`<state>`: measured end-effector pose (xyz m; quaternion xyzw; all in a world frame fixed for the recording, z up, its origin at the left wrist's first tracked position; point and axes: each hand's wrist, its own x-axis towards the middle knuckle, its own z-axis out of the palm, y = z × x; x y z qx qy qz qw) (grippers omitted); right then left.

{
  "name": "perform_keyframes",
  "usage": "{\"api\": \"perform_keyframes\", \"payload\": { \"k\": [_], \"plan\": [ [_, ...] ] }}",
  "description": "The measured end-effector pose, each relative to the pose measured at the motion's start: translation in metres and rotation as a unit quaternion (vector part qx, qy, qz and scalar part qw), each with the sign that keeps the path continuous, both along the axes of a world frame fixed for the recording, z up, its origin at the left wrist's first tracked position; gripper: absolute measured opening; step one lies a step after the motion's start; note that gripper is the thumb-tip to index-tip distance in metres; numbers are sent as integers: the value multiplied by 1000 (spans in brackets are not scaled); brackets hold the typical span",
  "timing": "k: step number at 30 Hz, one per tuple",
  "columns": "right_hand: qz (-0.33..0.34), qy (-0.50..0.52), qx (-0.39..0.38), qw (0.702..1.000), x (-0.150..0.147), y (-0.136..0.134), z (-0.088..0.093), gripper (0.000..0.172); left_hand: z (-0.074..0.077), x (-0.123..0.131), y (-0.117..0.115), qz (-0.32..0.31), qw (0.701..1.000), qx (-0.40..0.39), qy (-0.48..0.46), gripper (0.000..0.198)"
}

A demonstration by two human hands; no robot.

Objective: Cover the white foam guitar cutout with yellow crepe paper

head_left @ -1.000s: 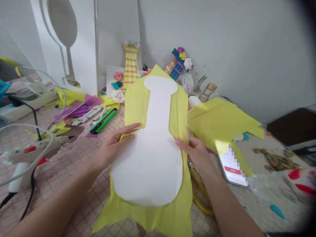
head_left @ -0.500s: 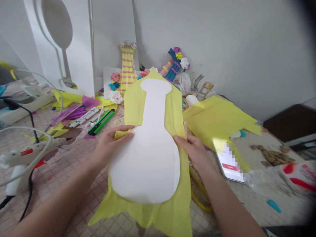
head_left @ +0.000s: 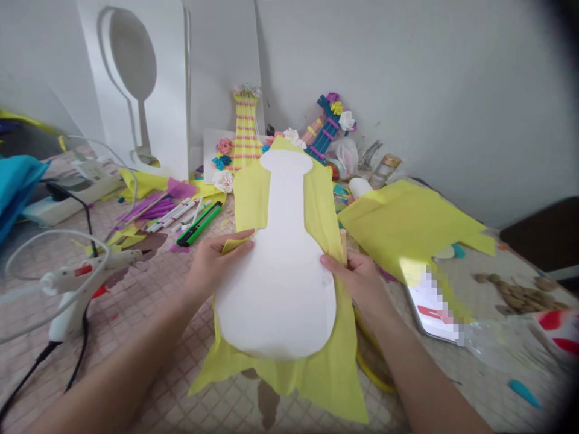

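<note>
Between my hands is a white guitar-shaped cutout (head_left: 280, 283), lying against a larger sheet of yellow crepe paper (head_left: 251, 199) that sticks out on all sides with ragged edges. My left hand (head_left: 219, 259) pinches the cutout's left waist, with a fold of the yellow paper turned over between thumb and fingers. On the opposite side, my right hand (head_left: 355, 271) grips the cutout and paper, thumb on the white face and fingers behind. Both pieces are tilted up above the tabletop. The fingers behind the paper are hidden.
At left lie a white glue gun (head_left: 85, 274) with cords, a green box cutter (head_left: 199, 224) and several markers (head_left: 174, 215). Decorated paper guitars (head_left: 245, 129) lean at the back. To the right are more yellow paper (head_left: 416, 217), a phone (head_left: 432, 307) and yellow-handled scissors (head_left: 373, 364).
The whole view has shifted, so things appear further right. My hands keep their hold on the cutout and yellow paper, which seem slightly more tilted.
</note>
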<state>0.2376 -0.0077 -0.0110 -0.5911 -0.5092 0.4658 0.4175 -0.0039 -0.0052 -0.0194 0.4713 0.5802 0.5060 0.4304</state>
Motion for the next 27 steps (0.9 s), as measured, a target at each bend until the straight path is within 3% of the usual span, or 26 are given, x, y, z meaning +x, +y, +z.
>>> {"api": "perform_keyframes", "payload": {
  "k": [7,12,17,23,27],
  "plan": [
    [-3,-1,27,1000,4,5,-4,33,1,-1,0,-22,995,-40,-93,31],
    [-6,4,23,1000,10,9,-5,30,-4,-6,3,-52,995,-26,-83,26],
    [-5,1,24,1000,12,10,-4,28,1,-8,4,-48,993,-25,-101,33],
    [-6,-5,36,999,15,12,-6,29,0,-11,4,-120,989,-85,33,30],
    [-13,-24,57,998,17,13,-8,30,-3,-13,4,-136,986,-93,5,26]
  ]
}}
